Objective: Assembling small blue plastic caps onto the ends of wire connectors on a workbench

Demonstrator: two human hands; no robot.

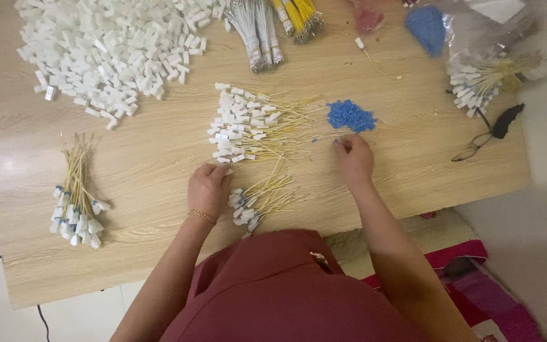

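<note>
The left hand [208, 188] pinched a white block on a yellow wire [243, 166] beside the big wire pile [248, 125]. The right hand [353, 158] pinched a tiny blue bead [335, 141] below the blue bead heap [350, 116] on the wooden table [147, 158].

We record even, soft, fairly bright light over the wooden table [147, 152], with only faint shadows under the left hand [207, 188] and right hand [354, 158] and no hard glare on the wood. The heap of white pieces [109, 44] at upper left is nearly blown out, its edges merging. The frame is mildly soft overall, compression smears the thin yellow wires [273, 126], and the table edges bow slightly toward the corners.
</note>
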